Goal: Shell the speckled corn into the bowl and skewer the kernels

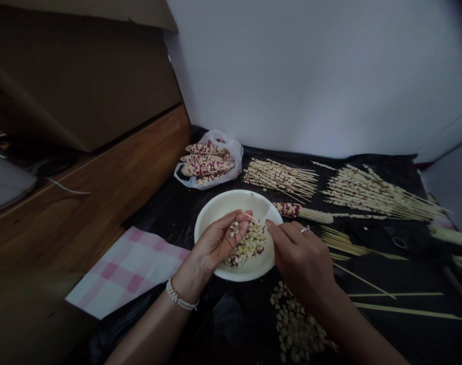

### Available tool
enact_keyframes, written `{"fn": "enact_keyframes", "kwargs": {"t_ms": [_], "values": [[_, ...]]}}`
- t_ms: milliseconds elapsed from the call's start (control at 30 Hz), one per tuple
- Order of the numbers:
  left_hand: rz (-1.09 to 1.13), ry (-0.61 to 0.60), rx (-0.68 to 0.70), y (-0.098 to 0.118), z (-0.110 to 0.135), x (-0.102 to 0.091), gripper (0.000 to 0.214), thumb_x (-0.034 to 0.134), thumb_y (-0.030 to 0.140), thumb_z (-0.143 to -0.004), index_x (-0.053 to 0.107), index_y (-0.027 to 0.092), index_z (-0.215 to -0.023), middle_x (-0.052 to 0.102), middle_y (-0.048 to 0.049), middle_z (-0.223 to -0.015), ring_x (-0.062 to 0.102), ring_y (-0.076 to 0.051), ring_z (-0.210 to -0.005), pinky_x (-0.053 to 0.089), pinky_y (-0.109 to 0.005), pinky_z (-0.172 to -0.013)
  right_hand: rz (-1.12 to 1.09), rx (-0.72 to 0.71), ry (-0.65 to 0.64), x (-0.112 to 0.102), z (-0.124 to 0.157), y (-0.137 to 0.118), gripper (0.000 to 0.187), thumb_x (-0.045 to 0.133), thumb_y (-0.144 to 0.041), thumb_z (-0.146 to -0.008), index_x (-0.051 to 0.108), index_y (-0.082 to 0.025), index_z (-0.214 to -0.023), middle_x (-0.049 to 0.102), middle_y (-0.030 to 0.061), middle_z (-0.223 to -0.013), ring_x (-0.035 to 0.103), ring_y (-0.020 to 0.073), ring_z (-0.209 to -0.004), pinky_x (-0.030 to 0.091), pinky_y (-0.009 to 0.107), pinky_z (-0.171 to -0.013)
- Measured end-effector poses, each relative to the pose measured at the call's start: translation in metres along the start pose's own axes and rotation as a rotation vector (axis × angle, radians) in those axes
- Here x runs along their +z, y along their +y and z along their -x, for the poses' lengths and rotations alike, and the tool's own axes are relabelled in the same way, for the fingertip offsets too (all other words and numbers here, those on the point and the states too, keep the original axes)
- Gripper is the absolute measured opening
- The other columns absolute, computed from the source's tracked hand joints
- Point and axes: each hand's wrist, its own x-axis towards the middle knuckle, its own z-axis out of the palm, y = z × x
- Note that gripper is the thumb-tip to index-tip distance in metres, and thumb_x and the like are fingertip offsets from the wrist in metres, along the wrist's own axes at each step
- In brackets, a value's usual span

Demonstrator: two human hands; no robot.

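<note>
My left hand (219, 239) is cupped over a white bowl (216, 209) and holds a few pale corn kernels (234, 229) in its palm. My right hand (297, 251), wearing a ring, hovers at the bowl's right rim with fingers pinched on a thin wooden skewer (249, 217) that points at the left palm. The bowl holds a heap of pale and purple kernels (249, 246). Below my right wrist lies a loose pile of kernels (295, 324) on the black sheet.
A plastic bag of red-and-white corn cobs (208, 162) lies behind the bowl. Bundles of kernel-threaded skewers (280, 176) (371, 192) and bare sticks (394, 294) cover the black sheet at right. A pink checked cloth (128, 268) lies left, beside a wooden surface (82, 203) and cardboard box (79, 76).
</note>
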Motion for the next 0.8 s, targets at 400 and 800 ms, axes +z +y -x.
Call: {"fn": "enact_keyframes", "kwargs": {"t_ms": [400, 800], "values": [[-0.136, -0.005, 0.131, -0.004, 0.008, 0.005, 0.023, 0.059, 0.000, -0.082, 0.072, 0.008, -0.099, 0.073, -0.0091, -0.094, 0.068, -0.008, -0.075, 0.056, -0.013, -0.073, 0.008, -0.011, -0.012, -0.001, -0.001, -0.001, 0.025, 0.054, -0.010, -0.086, 0.067, -0.007, -0.107, 0.061, 0.0061, -0.073, 0.053, 0.0188, -0.072, 0.037, 0.031, -0.066], [-0.163, 0.004, 0.137, -0.004, 0.011, 0.007, 0.020, 0.061, 0.004, -0.082, 0.073, 0.007, -0.098, 0.072, -0.0094, -0.087, 0.067, -0.009, -0.073, 0.057, -0.015, -0.073, 0.054, -0.012, -0.037, 0.000, 0.001, 0.001, 0.027, 0.052, -0.011, -0.086, 0.067, -0.006, -0.108, 0.061, 0.0067, -0.074, 0.052, 0.0194, -0.071, 0.037, 0.032, -0.064]]}}
